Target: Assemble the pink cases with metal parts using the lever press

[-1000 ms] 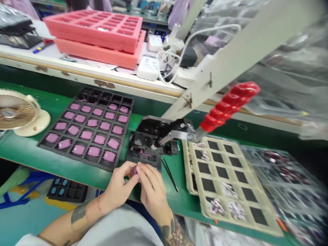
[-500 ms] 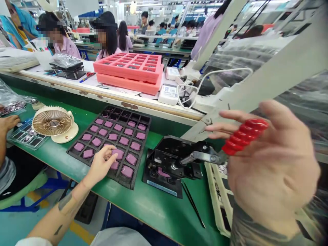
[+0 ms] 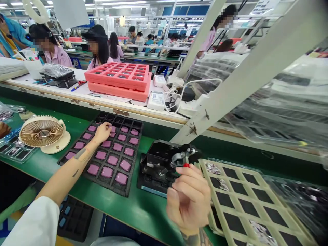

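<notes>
My left hand [image 3: 103, 132] reaches over a black foam tray [image 3: 125, 190], its fingertips pinched on a purple watch-shaped part [image 3: 113, 129] near the far rows. More purple parts sit in the tray's pockets, several of them in the near rows. My right hand [image 3: 191, 194] is curled around the red grip [image 3: 186, 165] of a lever; only a bit of the red shows above the fingers. The lever belongs to a black clamping fixture [image 3: 162, 155] on the green bench, right of the tray. The inside of the fixture is hidden from view.
A beige compartment tray [image 3: 243, 191] with wrapped parts lies at the right. The fan [image 3: 42, 133] stands at the left. Red foam trays [image 3: 118, 77] and white boxes [image 3: 156, 100] rest on the shelf behind. A slanted white post [image 3: 217, 99] rises behind the fixture.
My right hand has closed from loosely open on the red grip, and the lever has swung down toward me. My left hand has moved to the tray's far rows. The view has turned right.
</notes>
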`<action>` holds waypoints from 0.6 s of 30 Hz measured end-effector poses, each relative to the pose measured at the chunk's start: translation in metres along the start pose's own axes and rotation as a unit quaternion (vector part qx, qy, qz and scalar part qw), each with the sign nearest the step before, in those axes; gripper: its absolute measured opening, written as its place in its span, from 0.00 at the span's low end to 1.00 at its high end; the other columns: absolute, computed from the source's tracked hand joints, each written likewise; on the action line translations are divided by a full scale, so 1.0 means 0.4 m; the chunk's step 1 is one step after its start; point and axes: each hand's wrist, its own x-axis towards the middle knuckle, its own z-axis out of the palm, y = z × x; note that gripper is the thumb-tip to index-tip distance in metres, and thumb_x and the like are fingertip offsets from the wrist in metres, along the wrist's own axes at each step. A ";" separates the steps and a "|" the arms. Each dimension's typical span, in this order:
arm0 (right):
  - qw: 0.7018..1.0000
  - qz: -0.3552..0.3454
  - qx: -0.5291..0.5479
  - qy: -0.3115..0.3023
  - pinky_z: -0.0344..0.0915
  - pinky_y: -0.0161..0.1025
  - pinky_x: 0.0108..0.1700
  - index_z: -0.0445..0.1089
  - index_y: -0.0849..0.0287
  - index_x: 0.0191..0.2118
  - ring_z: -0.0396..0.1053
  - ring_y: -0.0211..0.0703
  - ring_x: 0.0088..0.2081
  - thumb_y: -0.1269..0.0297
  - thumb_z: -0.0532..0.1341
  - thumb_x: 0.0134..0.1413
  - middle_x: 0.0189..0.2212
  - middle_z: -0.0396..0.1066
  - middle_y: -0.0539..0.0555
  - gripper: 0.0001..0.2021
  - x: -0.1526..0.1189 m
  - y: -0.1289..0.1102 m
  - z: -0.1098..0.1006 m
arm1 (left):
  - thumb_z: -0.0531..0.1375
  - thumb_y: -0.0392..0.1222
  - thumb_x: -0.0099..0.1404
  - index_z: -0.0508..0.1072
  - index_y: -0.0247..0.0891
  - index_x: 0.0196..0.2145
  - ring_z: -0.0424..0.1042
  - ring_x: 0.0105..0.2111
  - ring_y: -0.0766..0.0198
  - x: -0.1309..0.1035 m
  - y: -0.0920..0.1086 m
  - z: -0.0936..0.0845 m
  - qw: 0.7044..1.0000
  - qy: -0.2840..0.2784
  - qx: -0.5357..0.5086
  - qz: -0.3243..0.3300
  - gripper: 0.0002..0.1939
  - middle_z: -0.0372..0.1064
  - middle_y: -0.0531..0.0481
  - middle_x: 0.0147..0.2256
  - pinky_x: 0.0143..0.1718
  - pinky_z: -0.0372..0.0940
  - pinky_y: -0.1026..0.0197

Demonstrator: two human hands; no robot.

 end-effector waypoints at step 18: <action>0.863 0.117 -0.345 -0.350 0.71 0.50 0.34 0.74 0.51 0.67 0.76 0.56 0.35 0.65 0.55 0.72 0.38 0.77 0.59 0.23 -0.431 0.133 -0.257 | 0.67 0.49 0.79 0.77 0.39 0.63 0.79 0.57 0.49 0.164 -0.025 -0.054 0.980 -0.023 0.191 0.057 0.20 0.75 0.39 0.62 0.58 0.78 0.42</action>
